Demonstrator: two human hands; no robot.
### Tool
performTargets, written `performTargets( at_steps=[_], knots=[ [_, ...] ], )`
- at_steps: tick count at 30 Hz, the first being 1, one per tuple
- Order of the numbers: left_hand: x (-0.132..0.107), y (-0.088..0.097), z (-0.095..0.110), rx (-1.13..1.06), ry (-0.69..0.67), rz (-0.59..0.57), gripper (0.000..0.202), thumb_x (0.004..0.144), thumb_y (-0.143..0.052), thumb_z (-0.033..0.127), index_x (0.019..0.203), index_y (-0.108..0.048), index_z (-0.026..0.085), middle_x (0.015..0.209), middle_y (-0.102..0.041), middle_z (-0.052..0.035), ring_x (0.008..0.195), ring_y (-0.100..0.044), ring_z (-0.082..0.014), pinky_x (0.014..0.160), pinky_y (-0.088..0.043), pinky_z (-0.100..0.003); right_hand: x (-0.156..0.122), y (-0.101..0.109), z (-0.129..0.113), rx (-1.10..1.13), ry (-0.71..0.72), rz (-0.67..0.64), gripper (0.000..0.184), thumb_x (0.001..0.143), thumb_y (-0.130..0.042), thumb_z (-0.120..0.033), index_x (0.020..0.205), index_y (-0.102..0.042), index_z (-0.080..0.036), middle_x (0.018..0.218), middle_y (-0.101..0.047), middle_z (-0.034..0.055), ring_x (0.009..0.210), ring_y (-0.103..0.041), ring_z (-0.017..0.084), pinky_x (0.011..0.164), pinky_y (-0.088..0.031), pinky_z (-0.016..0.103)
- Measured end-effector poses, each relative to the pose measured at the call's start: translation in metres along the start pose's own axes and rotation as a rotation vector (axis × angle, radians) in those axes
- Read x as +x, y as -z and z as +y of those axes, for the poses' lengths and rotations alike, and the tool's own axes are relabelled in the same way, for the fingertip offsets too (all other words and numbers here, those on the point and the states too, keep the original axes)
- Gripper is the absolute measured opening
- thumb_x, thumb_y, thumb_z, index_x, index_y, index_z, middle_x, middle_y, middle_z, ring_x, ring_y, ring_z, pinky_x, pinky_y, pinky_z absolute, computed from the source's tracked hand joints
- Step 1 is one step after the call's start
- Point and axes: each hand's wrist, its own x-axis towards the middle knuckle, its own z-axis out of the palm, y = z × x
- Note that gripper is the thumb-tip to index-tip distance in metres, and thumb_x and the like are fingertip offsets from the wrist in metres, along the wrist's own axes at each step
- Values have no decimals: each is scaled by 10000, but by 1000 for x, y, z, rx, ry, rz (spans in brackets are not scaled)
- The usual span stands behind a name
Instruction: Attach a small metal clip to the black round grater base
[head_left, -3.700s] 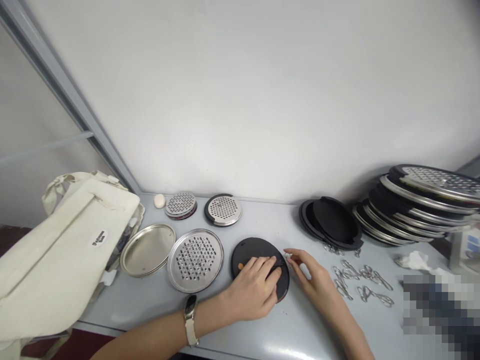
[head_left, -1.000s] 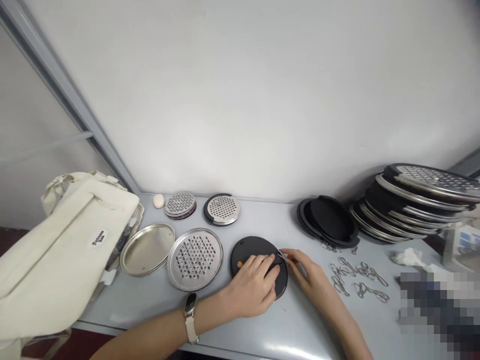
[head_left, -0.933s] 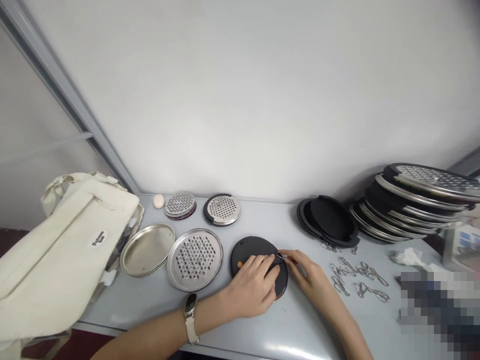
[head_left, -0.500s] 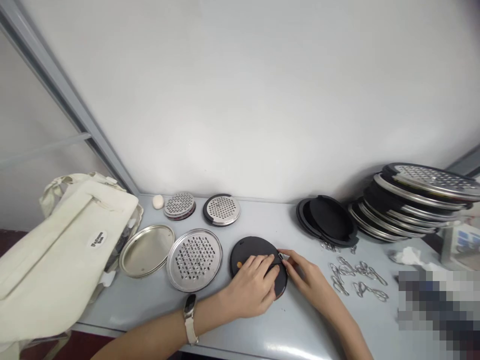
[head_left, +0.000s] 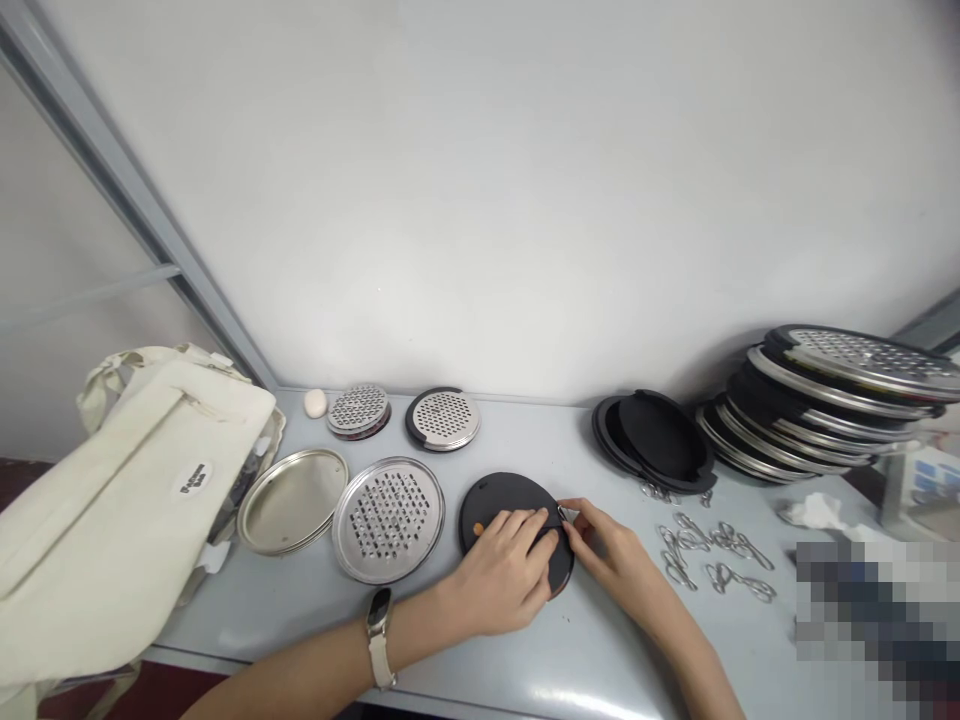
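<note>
A pale wristband point(head_left: 381, 628) is being worn on the left wrist, nearest the camera. The left hand point(head_left: 504, 575) is being laid flat, fingers spread and closed on nothing, upon a black disc point(head_left: 491, 497) that is lying on the grey table point(head_left: 570, 660). At the disc's right edge a small metal clip point(head_left: 563, 513) is being pinched between the fingertips of the right hand point(head_left: 611, 560). Just to the right, loose wire clips point(head_left: 709, 560) are being left scattered. To the left, a perforated metal disc point(head_left: 388, 518), a plain metal lid point(head_left: 292, 498) and a cloth bag point(head_left: 112, 500) are being kept in a row. Farther back, black lids point(head_left: 652, 440) and a leaning stack of graters point(head_left: 825, 405) are being stored by the wall.
</note>
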Motion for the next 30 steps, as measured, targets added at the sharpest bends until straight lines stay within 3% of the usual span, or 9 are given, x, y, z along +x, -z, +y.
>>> performTargets(
  at_steps=[30],
  knots=[
    [0,2,1,-5,2,11,405,901,-417,218,1285,-467,101,1361,-465,-169,1234,-445,-294,1008,-379,-444,1,-1,-3,-21,-14,9,198,921,-390,-336,1033,-489,-206,683,-610,2,638,-613,181,641,-481,280]
  ],
)
